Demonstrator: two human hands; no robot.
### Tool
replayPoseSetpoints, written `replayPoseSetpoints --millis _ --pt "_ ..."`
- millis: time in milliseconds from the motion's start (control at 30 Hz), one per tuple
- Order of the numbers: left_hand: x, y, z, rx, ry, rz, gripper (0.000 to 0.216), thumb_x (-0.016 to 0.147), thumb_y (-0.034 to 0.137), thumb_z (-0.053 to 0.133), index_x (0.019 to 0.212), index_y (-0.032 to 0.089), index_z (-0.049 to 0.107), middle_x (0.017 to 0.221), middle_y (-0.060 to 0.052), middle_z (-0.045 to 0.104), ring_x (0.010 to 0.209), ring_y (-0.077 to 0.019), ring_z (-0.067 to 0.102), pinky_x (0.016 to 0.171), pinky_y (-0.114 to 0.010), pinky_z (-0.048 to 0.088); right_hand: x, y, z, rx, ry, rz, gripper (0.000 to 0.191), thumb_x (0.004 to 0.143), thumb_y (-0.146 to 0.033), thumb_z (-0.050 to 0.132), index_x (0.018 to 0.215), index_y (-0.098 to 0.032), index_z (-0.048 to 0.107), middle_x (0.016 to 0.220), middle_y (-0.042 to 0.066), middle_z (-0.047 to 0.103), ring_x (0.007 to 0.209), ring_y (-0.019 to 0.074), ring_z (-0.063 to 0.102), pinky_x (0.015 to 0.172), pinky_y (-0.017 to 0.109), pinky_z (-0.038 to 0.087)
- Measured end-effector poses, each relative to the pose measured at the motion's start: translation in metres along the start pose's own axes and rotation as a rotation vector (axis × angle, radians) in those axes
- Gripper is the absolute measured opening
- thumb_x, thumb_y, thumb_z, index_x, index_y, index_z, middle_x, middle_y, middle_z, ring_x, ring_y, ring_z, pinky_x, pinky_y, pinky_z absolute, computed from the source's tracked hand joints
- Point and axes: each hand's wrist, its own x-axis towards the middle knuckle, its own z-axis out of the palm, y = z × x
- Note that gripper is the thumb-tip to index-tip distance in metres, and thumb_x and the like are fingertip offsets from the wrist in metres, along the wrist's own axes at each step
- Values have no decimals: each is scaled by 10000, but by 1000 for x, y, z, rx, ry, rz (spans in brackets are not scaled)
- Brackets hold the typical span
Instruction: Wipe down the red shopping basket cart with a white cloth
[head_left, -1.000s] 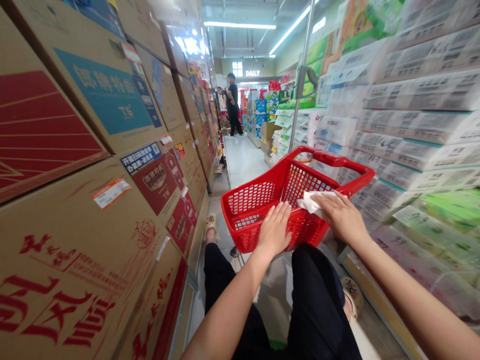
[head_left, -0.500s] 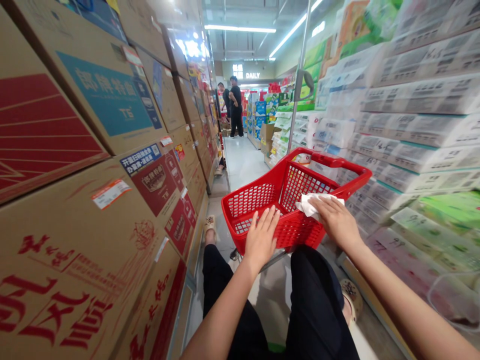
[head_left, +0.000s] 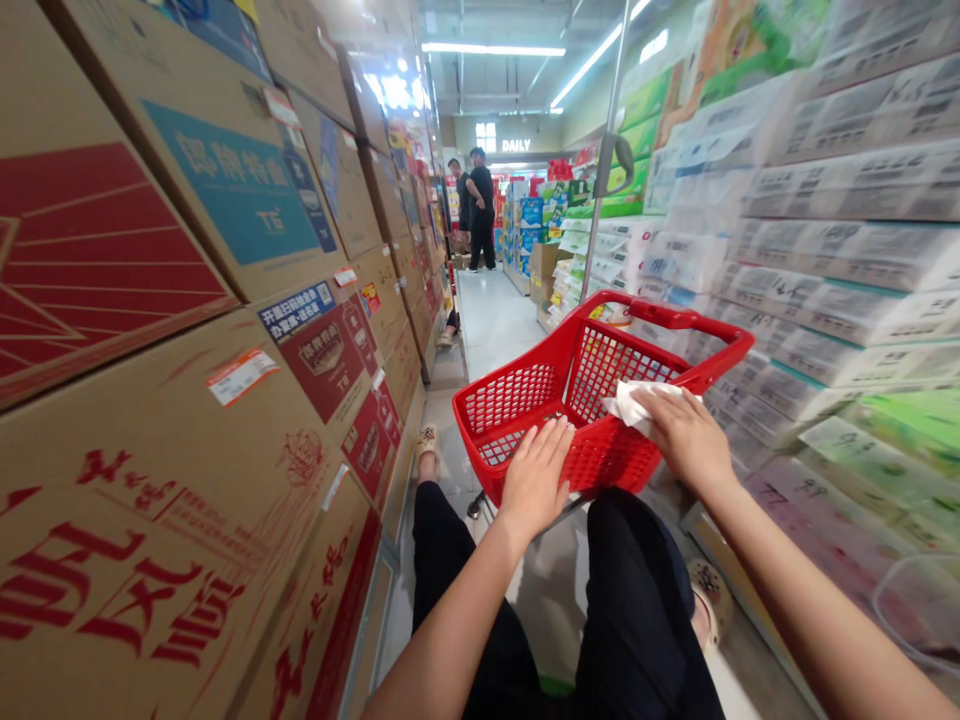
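Observation:
A red plastic shopping basket (head_left: 525, 400) stands in front of my knees in a shop aisle, with its handle (head_left: 675, 322) raised on the far side. My left hand (head_left: 534, 478) lies flat on the basket's near rim, fingers stretched out. My right hand (head_left: 686, 435) presses a crumpled white wipe (head_left: 634, 402) against the right rim of the basket, fingers curled over it. My legs in dark trousers (head_left: 630, 610) show below the basket.
Stacked cardboard boxes (head_left: 187, 400) wall the left side. Wrapped tissue packs (head_left: 825, 250) fill the shelves on the right. A metal pole (head_left: 604, 160) rises behind the basket. Two people in black (head_left: 477, 205) stand far down the aisle near more boxes (head_left: 538, 265).
My left hand slid left along the near rim, then shifted a little right. The wipe under my right hand shifted slightly on the right rim. The far people moved a little.

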Motion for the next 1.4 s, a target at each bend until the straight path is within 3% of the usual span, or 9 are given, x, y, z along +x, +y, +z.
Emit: replayPoseSetpoints --millis 233,300,467,700,900,1000,1167,1267,1400 --pt "3 7 4 -6 2 2 836 910 297 558 1640 129 187 1740 -74 127 1615 -220 91 1328 -433 102 -8 -54 9 52 -33 -146 515 953 -101 492 1465 -120 546 1468 152 618 1377 298 548 1214 495 378" --pt "3 5 2 -3 -7 10 842 909 292 553 1643 129 174 1741 -73 121 1615 -220 86 1327 -433 104 -6 -51 6 60 -58 -164 525 956 -106 492 1478 -138 533 1457 137 631 1369 285 558 1221 498 370" --pt "3 4 0 -17 -17 17 884 901 304 580 1649 124 146 1742 -76 111 1616 -215 72 1328 -426 95 3 -15 0 1 -38 -45 464 958 -123 496 1410 -151 598 1355 138 701 1316 295 599 1201 523 385" --pt "7 3 2 -45 -23 19 888 896 330 601 1647 139 169 1739 -82 119 1612 -228 113 1323 -425 143 -4 -40 12 52 -51 -122 507 959 -110 485 1461 -130 557 1441 145 641 1371 288 557 1191 501 414" --pt "-17 -21 -7 -39 1 -49 888 895 289 585 1657 175 144 1738 -73 132 1608 -242 140 1322 -474 133 -7 -27 12 60 -40 -50 484 965 -107 477 1436 -148 583 1407 132 669 1351 294 576 1192 508 418" --pt "-24 -22 -5 -53 2 -61 919 880 298 598 1660 182 126 1739 -70 128 1609 -244 137 1321 -489 132 -10 -47 15 68 -24 -35 495 956 -85 475 1438 -132 580 1436 134 647 1371 302 555 1198 493 416" --pt "-23 -20 -2 -79 2 -67 902 874 293 599 1652 172 159 1736 -83 133 1608 -246 143 1315 -502 148 -11 -85 14 176 -70 -155 523 961 -97 485 1481 -119 533 1488 127 606 1401 279 527 1221 469 395" --pt "-25 -23 -5 -91 -4 -56 900 879 301 597 1654 180 156 1735 -79 148 1606 -241 154 1315 -498 160 -7 -66 12 209 -94 -174 518 964 -129 506 1479 -169 538 1446 105 645 1360 266 569 1224 499 384" --pt "-25 -21 -7 -99 -5 -64 923 869 295 593 1660 197 127 1735 -68 158 1605 -245 163 1316 -507 162 -5 -31 13 148 -27 -56 479 953 -126 490 1416 -186 599 1363 120 698 1311 289 608 1186 537 415"
